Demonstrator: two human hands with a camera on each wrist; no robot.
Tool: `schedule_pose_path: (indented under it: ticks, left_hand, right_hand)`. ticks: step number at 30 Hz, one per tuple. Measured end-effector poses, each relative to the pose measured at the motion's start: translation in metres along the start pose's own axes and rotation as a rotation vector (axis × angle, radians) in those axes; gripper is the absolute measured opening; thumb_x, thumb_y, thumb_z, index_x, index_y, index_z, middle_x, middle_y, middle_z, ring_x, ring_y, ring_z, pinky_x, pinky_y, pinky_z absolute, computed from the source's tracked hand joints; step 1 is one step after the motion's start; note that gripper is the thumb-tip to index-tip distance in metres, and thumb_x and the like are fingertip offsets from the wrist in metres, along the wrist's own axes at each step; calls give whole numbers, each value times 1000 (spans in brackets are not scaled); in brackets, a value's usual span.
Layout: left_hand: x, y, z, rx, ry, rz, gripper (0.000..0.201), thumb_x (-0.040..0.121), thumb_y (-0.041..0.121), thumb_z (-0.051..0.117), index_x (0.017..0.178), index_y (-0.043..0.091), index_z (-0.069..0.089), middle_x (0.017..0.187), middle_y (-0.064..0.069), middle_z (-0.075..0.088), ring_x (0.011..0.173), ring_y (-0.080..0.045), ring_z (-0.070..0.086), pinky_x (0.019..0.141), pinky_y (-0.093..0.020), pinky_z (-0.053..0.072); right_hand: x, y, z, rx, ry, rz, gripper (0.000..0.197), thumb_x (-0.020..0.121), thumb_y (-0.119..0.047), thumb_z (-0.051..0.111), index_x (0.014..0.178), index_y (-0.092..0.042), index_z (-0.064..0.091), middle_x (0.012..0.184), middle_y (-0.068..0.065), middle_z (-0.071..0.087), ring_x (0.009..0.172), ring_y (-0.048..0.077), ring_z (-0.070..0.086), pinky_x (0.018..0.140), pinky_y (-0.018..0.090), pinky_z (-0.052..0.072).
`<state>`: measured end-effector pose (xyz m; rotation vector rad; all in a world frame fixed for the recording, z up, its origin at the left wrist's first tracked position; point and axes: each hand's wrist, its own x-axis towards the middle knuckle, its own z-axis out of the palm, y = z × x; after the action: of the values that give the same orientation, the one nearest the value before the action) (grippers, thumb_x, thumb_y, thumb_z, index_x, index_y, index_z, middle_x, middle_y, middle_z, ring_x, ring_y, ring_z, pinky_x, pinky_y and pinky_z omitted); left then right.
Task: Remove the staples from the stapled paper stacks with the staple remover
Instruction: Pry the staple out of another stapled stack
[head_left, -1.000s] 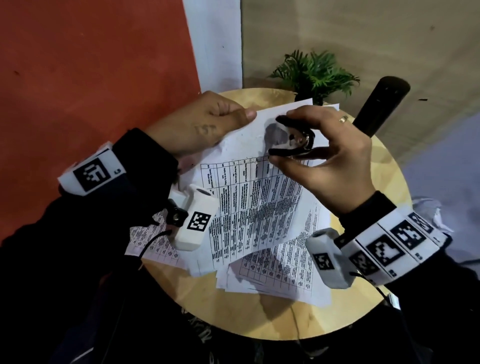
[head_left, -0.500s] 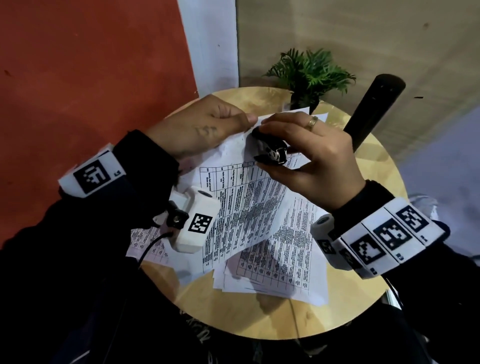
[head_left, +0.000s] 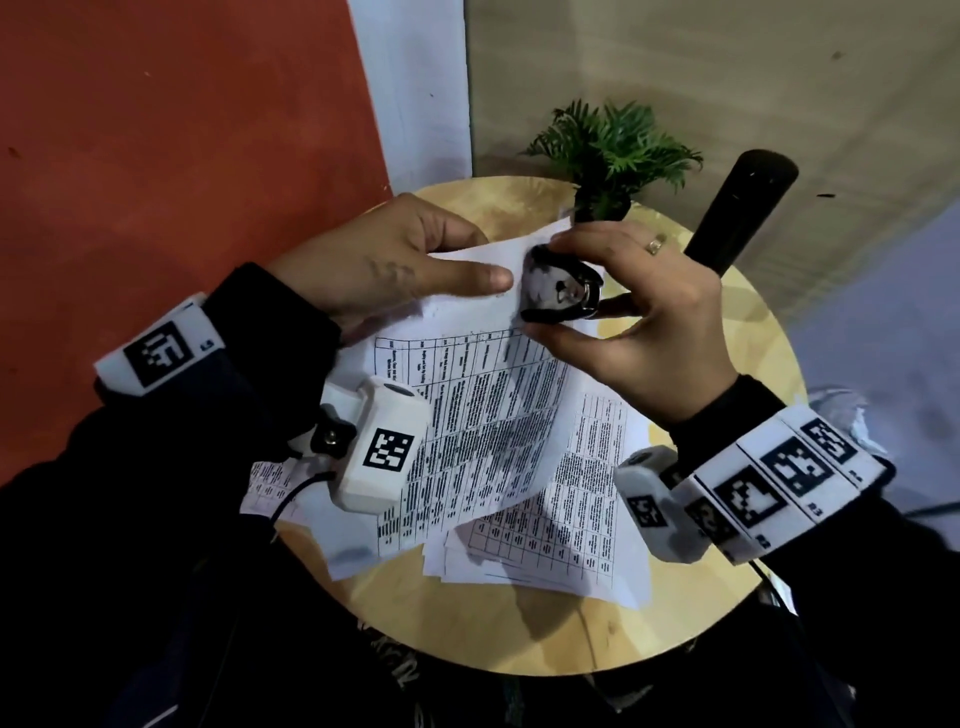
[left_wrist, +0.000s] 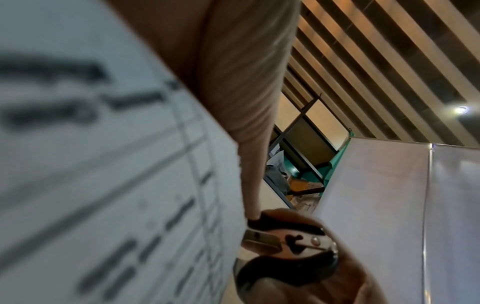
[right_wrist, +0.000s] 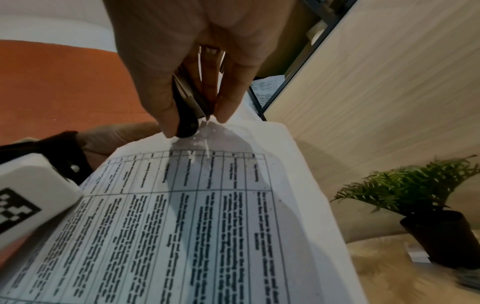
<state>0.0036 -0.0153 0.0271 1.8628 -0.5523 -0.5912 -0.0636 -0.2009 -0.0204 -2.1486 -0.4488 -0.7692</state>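
Left hand (head_left: 400, 265): fingers curled, thumb laid flat on top; pinches the upper edge of the stapled paper stack (head_left: 488, 415), lifting that end off the table (head_left: 519, 634).

Right hand (head_left: 649, 317): thumb and fingers curled round the staple remover (head_left: 563, 288), squeezing it; ring on one finger.

Staple remover: black grips, metal body; its tip touches the top margin of the held stack, just beside the left thumb. In the right wrist view the tip meets the sheet above the printed table. Staple itself too small to make out.

Loose printed sheets (head_left: 571, 545): lie on the round wooden table beneath the held stack.

Potted plant (head_left: 613, 156): stands at the table's far edge.
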Motion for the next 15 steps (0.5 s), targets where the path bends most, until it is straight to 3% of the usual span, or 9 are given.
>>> schedule_pose_path:
  ticks: [3, 8, 10, 12, 15]
  left_hand:
    - [1, 0, 1, 21, 26, -19, 10, 82, 12, 66, 72, 10, 68, 56, 1, 62, 48, -19, 51, 45, -21, 40]
    - [3, 3, -1, 210, 12, -2, 17, 85, 23, 64, 70, 16, 67, 59, 7, 61, 51, -10, 51, 45, -13, 37]
    - [1, 7, 1, 220, -31, 33, 15, 85, 27, 62, 74, 18, 67, 66, 7, 63, 58, -6, 53, 53, -14, 42]
    - [1, 9, 2, 223, -49, 58, 23, 81, 33, 60, 81, 12, 69, 72, 6, 64, 64, -2, 53, 59, -13, 42]
    - [0, 12, 4, 221, -11, 70, 46, 84, 36, 60, 85, -10, 63, 70, -8, 55, 61, -9, 46, 54, -19, 37]
  right_hand:
    - [-4, 0, -2, 26, 23, 5, 42, 69, -13, 82, 105, -2, 66, 102, -3, 57, 97, -6, 53, 62, 18, 55]
    - [-10, -3, -2, 33, 41, -6, 41, 70, -11, 82, 106, 1, 66, 101, 2, 59, 95, 8, 57, 66, 19, 56]
    - [-10, -4, 0, 34, 39, -5, 42, 70, -12, 81, 106, 1, 65, 102, 4, 61, 96, 10, 58, 68, 16, 55]
    - [-9, -5, 3, 28, 24, -11, 42, 70, -13, 81, 106, 1, 66, 103, 9, 64, 96, 10, 58, 70, 12, 53]
    - [-7, -6, 4, 16, 23, -20, 41, 70, -14, 81, 106, 1, 66, 104, 12, 65, 96, 9, 58, 72, 12, 52]
